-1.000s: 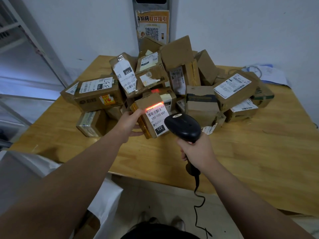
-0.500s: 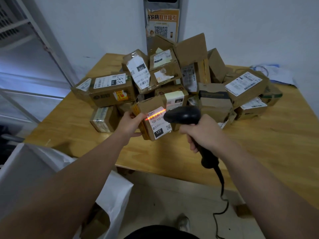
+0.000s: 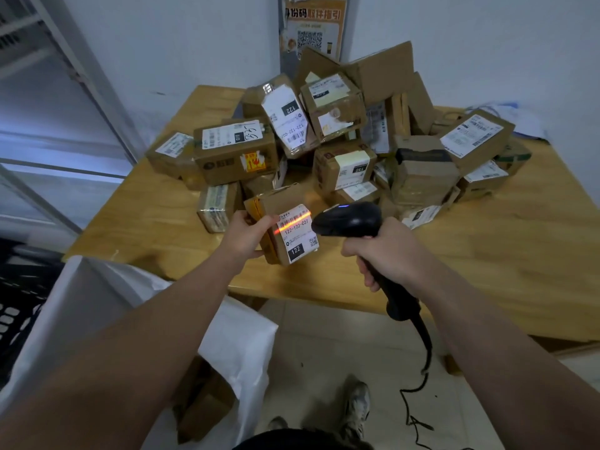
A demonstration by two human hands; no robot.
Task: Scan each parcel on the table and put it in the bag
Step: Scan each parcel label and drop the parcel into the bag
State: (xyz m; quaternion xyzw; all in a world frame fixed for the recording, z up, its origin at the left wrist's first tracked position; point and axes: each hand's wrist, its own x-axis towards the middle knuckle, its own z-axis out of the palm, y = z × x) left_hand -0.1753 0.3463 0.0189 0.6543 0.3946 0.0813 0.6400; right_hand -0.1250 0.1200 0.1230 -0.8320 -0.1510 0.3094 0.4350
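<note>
The left hand (image 3: 245, 233) grips a small parcel (image 3: 285, 230) above the table's (image 3: 519, 254) near edge, the right hand (image 3: 389, 251) clenches the scanner (image 3: 349, 219) just beside it, open bag (image 3: 240, 345) below-left.

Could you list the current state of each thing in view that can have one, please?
Left hand: closed on the held parcel.
Right hand: closed on the scanner grip.
Held parcel: lifted, label facing the scanner, not bagged.
Scanner: on, orange line across the label's barcode.
White bag: open, boxes already inside.
Parcel pile: heaped on the table, waiting.
</note>
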